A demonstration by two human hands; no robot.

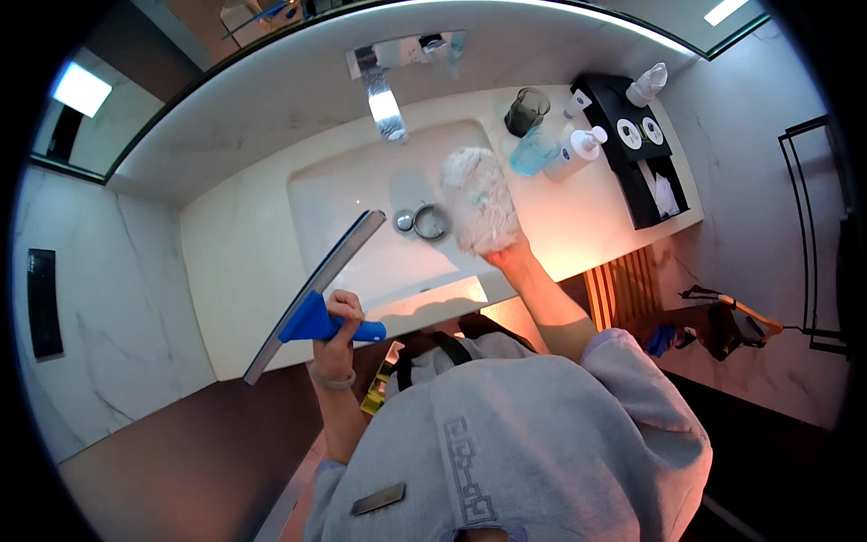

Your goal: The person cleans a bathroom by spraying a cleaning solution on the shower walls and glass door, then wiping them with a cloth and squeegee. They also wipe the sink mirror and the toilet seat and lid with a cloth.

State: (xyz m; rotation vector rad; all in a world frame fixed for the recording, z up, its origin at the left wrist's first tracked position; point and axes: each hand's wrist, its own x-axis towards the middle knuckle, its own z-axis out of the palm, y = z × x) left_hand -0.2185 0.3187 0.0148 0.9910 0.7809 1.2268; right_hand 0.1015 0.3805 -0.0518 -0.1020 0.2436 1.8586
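Note:
My left hand (341,325) grips the blue handle of a squeegee (313,298) near the front of the counter. The squeegee's long metal-edged blade slants over the sink's left side. My right hand (509,253) holds a fluffy white cleaning pad or mitt (479,200) over the right side of the sink; its fingers are largely hidden by the pile. Below both lies a white rectangular sink basin (339,177). In it I see a round metal drain ring (429,222) with a metal stopper (404,220) beside it.
A wall-mounted faucet (385,108) juts over the basin. Right of the sink stand a dark tumbler (527,112), a clear blue-tinted cup (534,152), a white pump bottle (576,153), a small tube (578,103) and a black organizer (613,122). A lit mirror (135,115) borders the back.

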